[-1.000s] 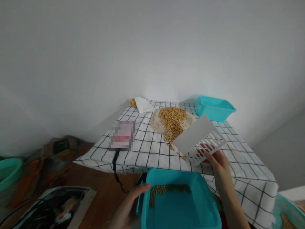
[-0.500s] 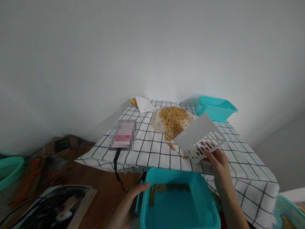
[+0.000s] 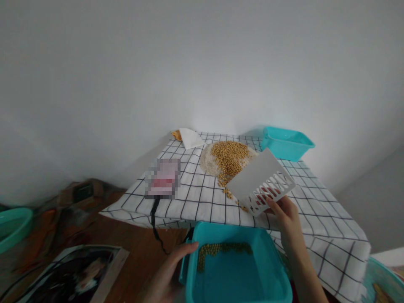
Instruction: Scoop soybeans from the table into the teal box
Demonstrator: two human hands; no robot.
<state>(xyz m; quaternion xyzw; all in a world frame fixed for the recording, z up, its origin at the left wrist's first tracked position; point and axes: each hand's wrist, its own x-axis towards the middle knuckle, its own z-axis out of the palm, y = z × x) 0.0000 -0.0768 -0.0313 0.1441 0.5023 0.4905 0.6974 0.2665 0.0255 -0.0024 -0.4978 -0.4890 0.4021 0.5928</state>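
My right hand (image 3: 282,210) grips a flat white plastic scraper (image 3: 254,174) by its slotted end, tilted over the front right of the table. Just beyond its plain edge lies a heap of yellow soybeans (image 3: 232,155) on a pale round mat (image 3: 208,160), with some beans spilled toward the front edge. My left hand (image 3: 175,265) is closed on the left rim of a teal plastic basin (image 3: 233,286), thumb over the edge. Inside the basin, beans (image 3: 221,249) line the far and left sides of its floor. The fingers under the rim are hidden.
A checked cloth (image 3: 189,198) covers the table. At the back right stands a turquoise tub (image 3: 285,145); a folded white cloth (image 3: 191,139) lies back left. A blurred-out pink item (image 3: 163,179) with a black strap rests at left. Green basin (image 3: 12,227) on the floor.
My right hand and the scraper have shifted slightly left and toward the bean heap. My left hand and the basin stay where they were.
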